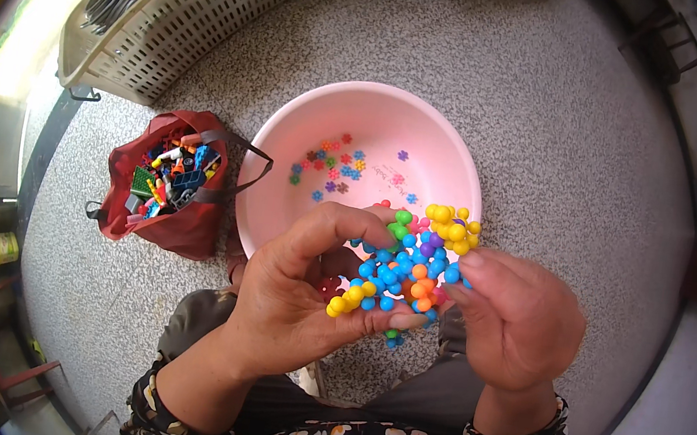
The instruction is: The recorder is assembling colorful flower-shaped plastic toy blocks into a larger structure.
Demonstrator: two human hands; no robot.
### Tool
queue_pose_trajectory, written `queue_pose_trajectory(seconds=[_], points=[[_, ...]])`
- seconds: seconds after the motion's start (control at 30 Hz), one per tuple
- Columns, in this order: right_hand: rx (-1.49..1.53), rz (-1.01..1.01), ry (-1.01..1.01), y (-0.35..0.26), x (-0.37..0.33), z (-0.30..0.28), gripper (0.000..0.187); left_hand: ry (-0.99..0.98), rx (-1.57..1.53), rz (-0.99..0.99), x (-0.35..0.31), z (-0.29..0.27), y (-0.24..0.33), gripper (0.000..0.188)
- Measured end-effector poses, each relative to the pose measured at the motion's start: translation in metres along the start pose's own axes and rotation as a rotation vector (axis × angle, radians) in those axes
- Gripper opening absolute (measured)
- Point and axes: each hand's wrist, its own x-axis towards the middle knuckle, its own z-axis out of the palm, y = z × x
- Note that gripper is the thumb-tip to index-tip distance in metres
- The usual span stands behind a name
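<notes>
A many-coloured cluster of joined knobbly plastic toy pieces (pixel 399 268), mostly blue with yellow, orange, green and purple, is held up over the near rim of a pink basin (pixel 456 139). My left hand (pixel 297 272) is closed around the cluster's left side, thumb below and fingers above. At the right side, my right hand (pixel 520 315) pinches a blue piece (pixel 457 276) between thumb and forefinger, against the cluster. Loose small flower-shaped pieces (pixel 347 164) in several colours lie on the basin's floor. My fingers hide part of the cluster.
Left of the basin stands a red fabric bag (pixel 187 236) filled with mixed toy bricks (pixel 178 173); its dark strap reaches the basin's rim. A cream slatted plastic basket (pixel 188 29) holding dark items is at the upper left. A dark wooden stool (pixel 670 49) stands far right on the speckled floor.
</notes>
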Motion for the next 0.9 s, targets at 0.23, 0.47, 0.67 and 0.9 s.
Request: queue_pose_trajectory(seconds=[0.23,0.47,0.67,0.9], points=[[-0.018,-0.024,-0.004,-0.001,0.001,0.001,0.024,0.001,0.023,0.032,-0.002,-0.001,-0.002,0.04],[-0.106,-0.07,-0.042,-0.001,0.0,-0.001,0.023,-0.012,0.126,0.003,0.001,-0.001,-0.001,0.038],[-0.11,-0.055,-0.019,-0.003,0.001,0.004,0.022,0.014,-0.013,-0.019,0.001,-0.001,-0.006,0.038],[-0.124,-0.042,-0.015,-0.005,0.003,0.006,0.02,0.0,-0.102,-0.033,0.0,0.0,-0.008,0.04]])
